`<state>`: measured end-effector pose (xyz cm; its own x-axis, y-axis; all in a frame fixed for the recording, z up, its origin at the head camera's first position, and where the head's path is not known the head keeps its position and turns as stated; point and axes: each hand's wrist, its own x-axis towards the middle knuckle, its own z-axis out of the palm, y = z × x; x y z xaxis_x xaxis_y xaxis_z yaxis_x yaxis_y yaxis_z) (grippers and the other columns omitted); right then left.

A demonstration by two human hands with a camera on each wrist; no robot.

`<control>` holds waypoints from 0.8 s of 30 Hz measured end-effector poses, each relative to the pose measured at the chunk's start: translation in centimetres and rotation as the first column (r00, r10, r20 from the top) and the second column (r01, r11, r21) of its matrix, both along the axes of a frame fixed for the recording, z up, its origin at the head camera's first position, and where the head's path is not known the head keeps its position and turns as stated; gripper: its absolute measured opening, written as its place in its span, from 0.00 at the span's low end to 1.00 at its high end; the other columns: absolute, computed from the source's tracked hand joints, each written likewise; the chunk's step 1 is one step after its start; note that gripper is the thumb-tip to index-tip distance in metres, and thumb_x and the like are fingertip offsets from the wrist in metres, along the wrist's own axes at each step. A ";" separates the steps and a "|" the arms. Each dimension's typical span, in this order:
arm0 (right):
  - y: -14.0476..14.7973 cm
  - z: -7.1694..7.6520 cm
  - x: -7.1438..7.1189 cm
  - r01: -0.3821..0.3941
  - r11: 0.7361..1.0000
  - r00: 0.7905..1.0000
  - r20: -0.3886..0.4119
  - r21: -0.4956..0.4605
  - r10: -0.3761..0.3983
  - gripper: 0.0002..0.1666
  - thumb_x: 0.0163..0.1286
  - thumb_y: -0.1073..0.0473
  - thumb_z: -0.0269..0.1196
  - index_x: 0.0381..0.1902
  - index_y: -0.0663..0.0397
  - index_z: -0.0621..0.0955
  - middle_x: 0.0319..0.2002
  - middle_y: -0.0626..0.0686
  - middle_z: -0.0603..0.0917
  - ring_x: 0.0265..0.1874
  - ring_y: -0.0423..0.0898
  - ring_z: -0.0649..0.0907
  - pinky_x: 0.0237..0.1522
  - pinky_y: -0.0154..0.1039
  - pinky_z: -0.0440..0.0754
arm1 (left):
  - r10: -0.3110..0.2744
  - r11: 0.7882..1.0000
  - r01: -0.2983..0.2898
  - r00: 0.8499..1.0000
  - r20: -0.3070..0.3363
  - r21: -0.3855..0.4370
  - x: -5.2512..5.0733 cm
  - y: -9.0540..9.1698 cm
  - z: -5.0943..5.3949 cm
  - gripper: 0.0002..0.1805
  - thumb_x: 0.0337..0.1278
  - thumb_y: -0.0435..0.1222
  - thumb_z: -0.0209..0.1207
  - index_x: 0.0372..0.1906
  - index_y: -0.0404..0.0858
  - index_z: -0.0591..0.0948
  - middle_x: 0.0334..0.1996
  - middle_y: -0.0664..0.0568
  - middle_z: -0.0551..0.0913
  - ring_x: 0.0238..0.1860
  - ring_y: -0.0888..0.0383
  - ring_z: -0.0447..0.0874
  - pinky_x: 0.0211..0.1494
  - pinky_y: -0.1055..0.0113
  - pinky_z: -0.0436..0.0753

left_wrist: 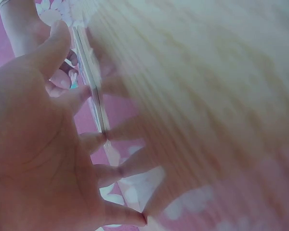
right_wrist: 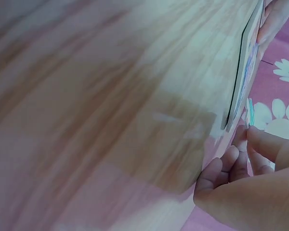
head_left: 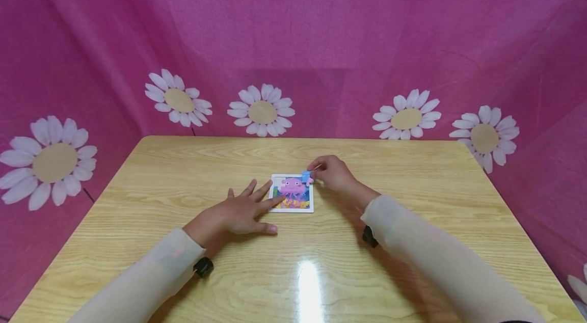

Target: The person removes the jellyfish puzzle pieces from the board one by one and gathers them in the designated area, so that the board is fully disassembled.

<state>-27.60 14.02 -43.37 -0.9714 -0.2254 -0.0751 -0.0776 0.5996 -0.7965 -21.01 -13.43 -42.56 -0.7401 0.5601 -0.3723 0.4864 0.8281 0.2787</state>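
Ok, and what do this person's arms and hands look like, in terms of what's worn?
Both arms wear long, plain cream sleeves, the left one and the right one reaching to the wrists. A small black object shows at each cuff, left and right. The left hand and right hand are ungloved.

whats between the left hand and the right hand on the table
In the head view, the white-framed jellyfish puzzle lies between them; the right hand pinches a small blue piece at its upper right corner.
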 end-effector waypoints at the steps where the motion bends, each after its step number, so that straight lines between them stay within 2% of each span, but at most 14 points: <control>1: 0.2 -0.1 0.0 -0.002 1.000 1.000 -0.005 0.001 0.002 0.08 0.72 0.66 0.65 0.47 0.62 0.87 0.43 0.59 0.89 0.38 0.46 0.81 0.36 0.35 0.77 | 0.001 1.000 -0.001 1.000 0.001 0.001 0.0 0.0 0.0 0.46 0.62 0.72 0.53 0.82 0.69 0.51 0.85 0.53 0.37 0.83 0.38 0.29 0.69 0.19 0.40; 5: 1.2 -0.4 0.0 0.005 1.000 1.000 -0.019 0.014 -0.005 0.08 0.73 0.66 0.65 0.46 0.61 0.87 0.44 0.57 0.88 0.39 0.46 0.81 0.38 0.36 0.77 | 0.002 1.000 -0.002 1.000 0.004 0.002 0.0 0.0 0.0 0.46 0.62 0.71 0.53 0.82 0.69 0.51 0.85 0.53 0.37 0.83 0.39 0.28 0.69 0.19 0.39; 12: 2.6 -0.8 0.0 0.025 1.000 1.000 -0.013 0.012 -0.025 0.07 0.73 0.66 0.64 0.46 0.61 0.87 0.43 0.57 0.87 0.37 0.47 0.77 0.36 0.37 0.75 | 0.001 1.000 -0.001 1.000 0.002 0.005 0.1 0.0 0.1 0.46 0.63 0.71 0.54 0.82 0.69 0.52 0.85 0.53 0.38 0.83 0.39 0.28 0.69 0.19 0.39; 18: 3.3 -0.9 0.3 0.043 0.998 0.999 -0.010 0.039 -0.043 0.07 0.74 0.66 0.64 0.45 0.61 0.87 0.44 0.57 0.87 0.38 0.48 0.78 0.36 0.37 0.76 | -0.003 1.000 0.004 1.000 -0.003 0.010 0.1 -0.1 0.1 0.46 0.63 0.71 0.53 0.82 0.69 0.51 0.85 0.53 0.37 0.83 0.38 0.29 0.69 0.19 0.39; 24: 3.6 -1.1 0.4 0.043 0.998 0.999 -0.017 0.045 -0.043 0.05 0.74 0.67 0.64 0.44 0.62 0.86 0.40 0.57 0.87 0.35 0.47 0.78 0.34 0.36 0.75 | -0.003 1.000 0.003 1.000 0.000 0.015 0.2 -0.1 0.2 0.46 0.63 0.71 0.54 0.82 0.68 0.52 0.85 0.52 0.38 0.83 0.38 0.29 0.69 0.19 0.39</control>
